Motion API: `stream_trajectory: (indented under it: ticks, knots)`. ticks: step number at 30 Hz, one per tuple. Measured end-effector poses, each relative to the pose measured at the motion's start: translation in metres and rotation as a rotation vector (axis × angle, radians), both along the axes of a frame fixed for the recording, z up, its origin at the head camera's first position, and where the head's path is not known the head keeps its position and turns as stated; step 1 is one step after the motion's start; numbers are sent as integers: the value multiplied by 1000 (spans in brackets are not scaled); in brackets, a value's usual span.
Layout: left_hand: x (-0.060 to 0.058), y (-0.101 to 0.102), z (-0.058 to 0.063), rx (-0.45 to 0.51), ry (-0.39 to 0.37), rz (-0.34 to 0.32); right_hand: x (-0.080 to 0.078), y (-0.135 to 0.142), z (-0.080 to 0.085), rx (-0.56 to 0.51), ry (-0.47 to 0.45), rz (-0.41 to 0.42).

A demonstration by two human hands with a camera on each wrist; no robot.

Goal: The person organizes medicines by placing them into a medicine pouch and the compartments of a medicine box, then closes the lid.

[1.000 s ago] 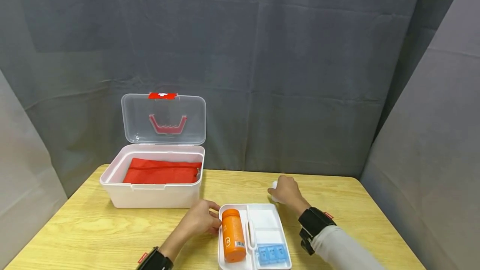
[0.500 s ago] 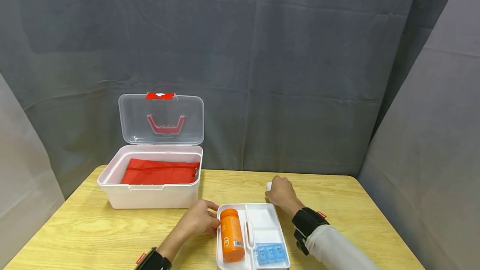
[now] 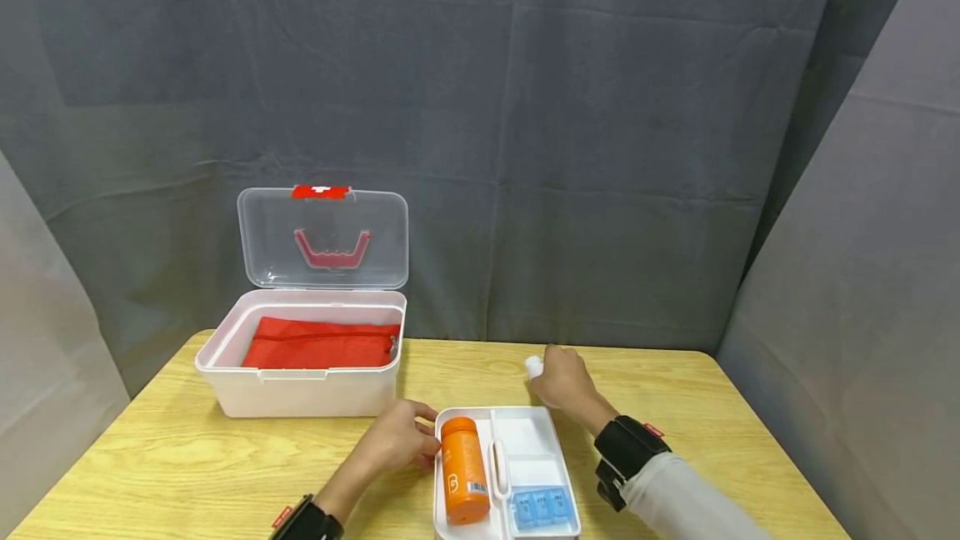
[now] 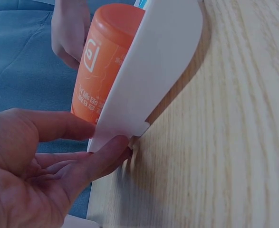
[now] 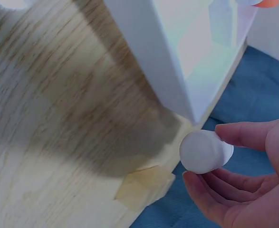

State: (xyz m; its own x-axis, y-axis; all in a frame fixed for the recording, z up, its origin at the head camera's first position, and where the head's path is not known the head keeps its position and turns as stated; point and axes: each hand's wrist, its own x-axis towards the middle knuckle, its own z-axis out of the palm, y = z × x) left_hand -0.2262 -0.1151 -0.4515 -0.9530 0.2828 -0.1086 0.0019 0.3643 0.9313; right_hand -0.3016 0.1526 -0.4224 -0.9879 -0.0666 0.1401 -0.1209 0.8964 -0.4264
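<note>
over a table (image 3: 150, 465), the loose left grip (image 3: 400, 437) touches a tray (image 3: 528, 438); the right grip (image 3: 564, 380) pinches a white cylinder (image 5: 202, 152).

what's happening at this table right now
Someone's right hand pinches a small white round-ended item beyond the far right corner of a white tray, while the left hand touches the tray's left edge. An orange bottle lies in the tray's left side, with a blue case in the near right compartment. Farther left on the table, a box stands with its lid up and a red pouch inside.
</note>
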Motion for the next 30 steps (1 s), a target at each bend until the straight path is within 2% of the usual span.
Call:
stream_trajectory:
  ticks: [6, 12, 21, 30]
  knots:
    - [0, 1, 0, -8, 1, 1, 13, 0, 13, 15, 44, 40]
    - [1, 2, 1, 2, -4, -4, 35, -5, 27, 13, 52, 98]
    - [1, -1, 0, 10, 8, 1, 66, -18, 36, 48, -9, 219]
    - [0, 0, 0, 5, 14, -4, 91, -12, 35, 53, -135, 378]
